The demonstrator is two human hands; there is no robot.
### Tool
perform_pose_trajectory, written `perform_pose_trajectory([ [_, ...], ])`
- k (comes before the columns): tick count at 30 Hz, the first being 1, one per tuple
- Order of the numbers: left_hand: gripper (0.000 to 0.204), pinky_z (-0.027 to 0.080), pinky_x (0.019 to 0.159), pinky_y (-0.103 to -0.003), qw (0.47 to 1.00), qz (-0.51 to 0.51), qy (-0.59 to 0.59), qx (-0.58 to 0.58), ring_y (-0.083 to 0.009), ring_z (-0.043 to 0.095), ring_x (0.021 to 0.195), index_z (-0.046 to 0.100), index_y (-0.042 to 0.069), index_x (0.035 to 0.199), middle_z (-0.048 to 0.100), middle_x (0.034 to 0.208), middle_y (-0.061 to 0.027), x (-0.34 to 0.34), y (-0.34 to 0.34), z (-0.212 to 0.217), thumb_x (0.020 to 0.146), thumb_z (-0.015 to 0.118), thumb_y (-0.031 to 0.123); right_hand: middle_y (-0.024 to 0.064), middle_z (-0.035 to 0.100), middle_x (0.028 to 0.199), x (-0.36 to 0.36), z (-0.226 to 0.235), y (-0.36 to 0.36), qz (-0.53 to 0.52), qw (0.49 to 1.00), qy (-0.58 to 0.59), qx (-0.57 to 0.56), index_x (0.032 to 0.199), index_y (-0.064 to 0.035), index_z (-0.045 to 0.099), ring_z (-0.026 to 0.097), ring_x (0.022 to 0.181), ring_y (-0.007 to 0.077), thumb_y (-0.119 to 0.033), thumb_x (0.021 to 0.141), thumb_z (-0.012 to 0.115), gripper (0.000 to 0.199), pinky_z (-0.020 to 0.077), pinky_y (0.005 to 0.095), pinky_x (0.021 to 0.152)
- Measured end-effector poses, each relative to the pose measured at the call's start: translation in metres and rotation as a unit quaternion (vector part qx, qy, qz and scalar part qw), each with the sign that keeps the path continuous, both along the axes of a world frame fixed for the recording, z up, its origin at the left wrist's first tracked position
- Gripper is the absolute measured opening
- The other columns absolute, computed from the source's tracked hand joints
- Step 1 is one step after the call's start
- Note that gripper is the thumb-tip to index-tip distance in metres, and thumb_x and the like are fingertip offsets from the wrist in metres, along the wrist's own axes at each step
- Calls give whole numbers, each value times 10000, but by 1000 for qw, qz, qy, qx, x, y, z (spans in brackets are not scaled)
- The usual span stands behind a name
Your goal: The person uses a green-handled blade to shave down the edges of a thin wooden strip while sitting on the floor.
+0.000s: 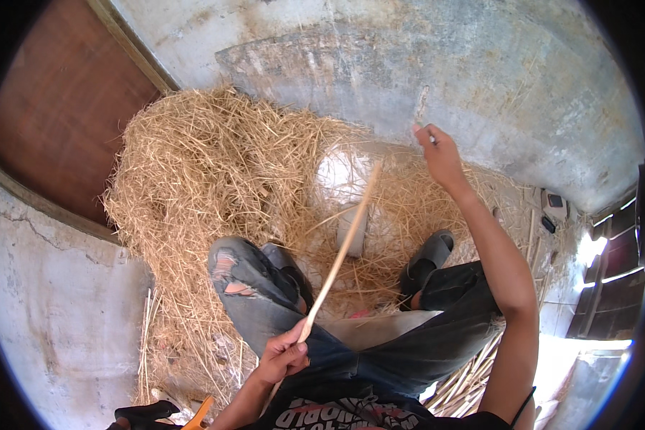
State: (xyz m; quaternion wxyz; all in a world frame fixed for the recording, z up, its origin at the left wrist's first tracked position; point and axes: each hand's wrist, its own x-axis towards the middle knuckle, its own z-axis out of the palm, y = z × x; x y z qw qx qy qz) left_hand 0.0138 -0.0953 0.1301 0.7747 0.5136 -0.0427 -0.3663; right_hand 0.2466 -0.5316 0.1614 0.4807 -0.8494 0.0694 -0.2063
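My left hand [283, 355] is closed around the lower end of a long pale bamboo strip [342, 254], which slants up and away to the right between my knees. My right hand [441, 158] is raised near the wall, its arm stretched forward, and closed on a slim blade-like tool [422, 104] that points upward. The tool blends with the wall, so its exact kind is unclear. It is apart from the strip. Beneath the strip's far half stands a pale block [351, 231] among straw-like shavings.
A large heap of straw-like shavings [201, 165] fills the left side against the wall [480, 64] and a brown panel [64, 107]. Thin sticks [466, 380] lie by my right thigh. An orange-handled tool [199, 414] is at lower left. Small dark devices [554, 202] rest at right.
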Motion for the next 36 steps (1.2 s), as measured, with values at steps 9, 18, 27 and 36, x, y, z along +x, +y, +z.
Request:
perform_pose_trajectory([
  [9, 571, 238, 439, -235, 994, -7, 29, -107, -62, 207, 452, 254, 127, 1620, 231, 596, 71, 10, -15, 2, 1086, 455, 153, -68, 432, 533, -43, 28, 87, 184, 916, 146, 325, 989, -52, 701, 355, 434, 35, -391, 953, 729, 343, 248, 262, 411],
  [18, 587, 252, 415, -229, 985, 36, 57, -160, -55, 242, 393, 276, 100, 1601, 263, 566, 72, 21, -37, 4, 1063, 498, 181, -59, 498, 593, -82, 28, 124, 320, 909, 155, 218, 919, -53, 690, 421, 494, 38, -255, 968, 726, 211, 315, 246, 455],
  [27, 612, 274, 427, -227, 987, 32, 62, -144, -66, 272, 396, 262, 87, 1602, 316, 575, 48, 36, -54, 12, 1069, 503, 268, -28, 538, 622, -92, 2, 140, 327, 914, 136, 198, 906, 6, 743, 453, 615, 58, -329, 960, 723, 340, 368, 297, 552],
  [36, 596, 257, 440, -220, 997, 62, -56, 1, -57, 251, 482, 284, 77, 1598, 298, 618, 42, 49, -55, 12, 1089, 481, 315, 150, 580, 592, -92, 38, 123, 286, 956, 45, -35, 927, -11, 731, 570, 532, 261, -403, 1007, 609, 419, 431, 415, 537],
])
